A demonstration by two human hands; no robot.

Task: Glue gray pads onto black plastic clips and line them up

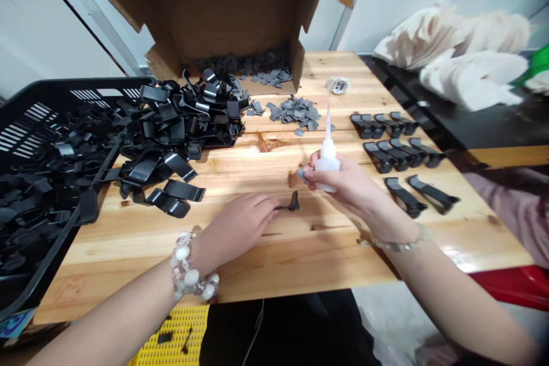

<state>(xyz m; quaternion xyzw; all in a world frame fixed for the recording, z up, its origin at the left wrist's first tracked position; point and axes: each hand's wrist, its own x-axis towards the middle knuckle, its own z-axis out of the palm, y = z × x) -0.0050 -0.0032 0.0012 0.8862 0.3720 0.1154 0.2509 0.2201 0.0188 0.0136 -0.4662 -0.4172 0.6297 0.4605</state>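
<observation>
My left hand (242,226) is closed on one end of a small black curved clip (294,203), low over the wooden table; the fingers hide part of the clip. To its right, my right hand (349,183) grips a white squeeze bottle (328,163) upright, its long thin nozzle pointing up. A small grey pad (302,175) is pinched at the fingertips of that same hand. Beyond the bottle lies a loose pile of similar grey pads (298,111). Several black clips with grey pads on them (402,154) stand in rows right of my right hand.
A heap of black clips (180,126) spills beside a black plastic basket (115,154) at left. Behind, an open cardboard box (240,6) holds more grey pads. A roll of clear tape (339,86) lies at the back. White cloth-like pieces (472,77) lie on the dark surface at right.
</observation>
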